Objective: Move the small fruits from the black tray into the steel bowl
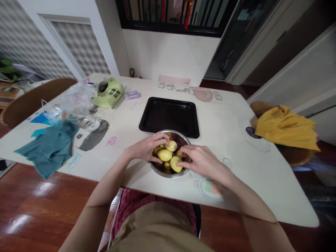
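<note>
A round steel bowl (168, 175) stands near the table's front edge, holding several smooth yellow lemons (165, 155) and a few smaller darker pieces, too small to name. My left hand (147, 147) reaches in over the left rim, with its fingers and thumb curved around a lemon. From the right, my right hand (201, 159) comes over the rim; its thumb touches the front lemon (175, 163) and its fingers bend in above it. Some fingertips are hidden among the fruit. Directly behind the bowl lies a black rectangular tray (170, 115).
On the white table (217, 129), left, lie a teal cloth (55, 147), a clear glass (90, 122), crumpled clear plastic (76, 98) and a light green visor (111, 92). A purple packet (132, 95) sits behind. A yellow cloth (286, 127) drapes over a chair at right.
</note>
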The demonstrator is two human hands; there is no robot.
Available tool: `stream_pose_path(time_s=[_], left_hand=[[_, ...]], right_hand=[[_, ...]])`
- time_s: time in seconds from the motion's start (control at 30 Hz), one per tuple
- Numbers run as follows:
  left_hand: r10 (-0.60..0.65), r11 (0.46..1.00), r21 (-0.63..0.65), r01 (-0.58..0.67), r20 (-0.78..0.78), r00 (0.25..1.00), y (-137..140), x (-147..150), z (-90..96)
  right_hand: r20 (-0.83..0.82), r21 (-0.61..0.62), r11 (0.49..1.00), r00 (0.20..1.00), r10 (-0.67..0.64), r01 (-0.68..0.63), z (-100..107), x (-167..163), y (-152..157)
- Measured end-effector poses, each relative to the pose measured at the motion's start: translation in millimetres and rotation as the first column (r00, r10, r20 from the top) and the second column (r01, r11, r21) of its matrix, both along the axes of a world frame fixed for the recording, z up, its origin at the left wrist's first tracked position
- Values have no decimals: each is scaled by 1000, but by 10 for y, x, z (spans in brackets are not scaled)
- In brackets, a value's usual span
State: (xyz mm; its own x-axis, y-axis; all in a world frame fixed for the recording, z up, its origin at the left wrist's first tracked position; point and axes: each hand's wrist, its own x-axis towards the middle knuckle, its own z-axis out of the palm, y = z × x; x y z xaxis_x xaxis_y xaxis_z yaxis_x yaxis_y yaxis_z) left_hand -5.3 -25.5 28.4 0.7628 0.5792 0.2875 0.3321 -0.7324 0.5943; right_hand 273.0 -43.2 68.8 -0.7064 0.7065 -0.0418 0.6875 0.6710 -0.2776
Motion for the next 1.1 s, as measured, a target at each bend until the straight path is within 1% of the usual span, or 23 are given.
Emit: stream_pose_path(time_s=[0.07,0.13,0.23,0.37,0.47,0.53,0.6,0.67,0.73,0.8,0.87,0.97,1.1], left_hand=[[-41,999,36,40,14,999,12,40,-50],[-85,995,51,84,14,996,24,76,-101],[-94,994,51,95,-12,995,31,116,-153],[-62,996,63,64,-26,998,19,158,-169],[-26,995,91,28,-25,999,11,176,-169],[6,995,103,-3,-29,1000,8,177,-164],[40,995,95,-36,-37,999,4,172,-155],[68,995,79,-64,-48,997,-4,170,-148],[92,994,71,-88,-54,994,-11,178,-153],[111,992,72,-107,-50,993,-16,194,-170],[120,991,71,-117,-42,992,-17,213,-192],[120,991,63,-117,-41,992,-14,235,-215],[104,992,73,-102,-30,994,-6,235,-228]], right_hand=[[63,-42,999,998,4,-2,-8,-23,-69],[99,-58,998,995,-10,16,-49,-69,-108],[84,-84,995,996,-42,49,-111,-142,-137],[30,-90,993,997,-68,70,-140,-182,-152],[-15,-46,993,994,-107,106,-158,-165,-121],[-75,-21,992,989,-128,127,-185,-154,-85],[-135,-31,990,981,-139,136,-223,-157,-53],[-164,-70,987,974,-154,144,-260,-172,-37],[-154,-113,981,972,-177,160,-282,-186,-35],[-132,-128,974,970,-205,188,-283,-188,-36],[-125,-113,973,968,-216,202,-273,-172,-33],[-132,-91,978,971,-198,187,-258,-134,-15],[-149,-104,977,969,-198,184,-238,-101,1]])
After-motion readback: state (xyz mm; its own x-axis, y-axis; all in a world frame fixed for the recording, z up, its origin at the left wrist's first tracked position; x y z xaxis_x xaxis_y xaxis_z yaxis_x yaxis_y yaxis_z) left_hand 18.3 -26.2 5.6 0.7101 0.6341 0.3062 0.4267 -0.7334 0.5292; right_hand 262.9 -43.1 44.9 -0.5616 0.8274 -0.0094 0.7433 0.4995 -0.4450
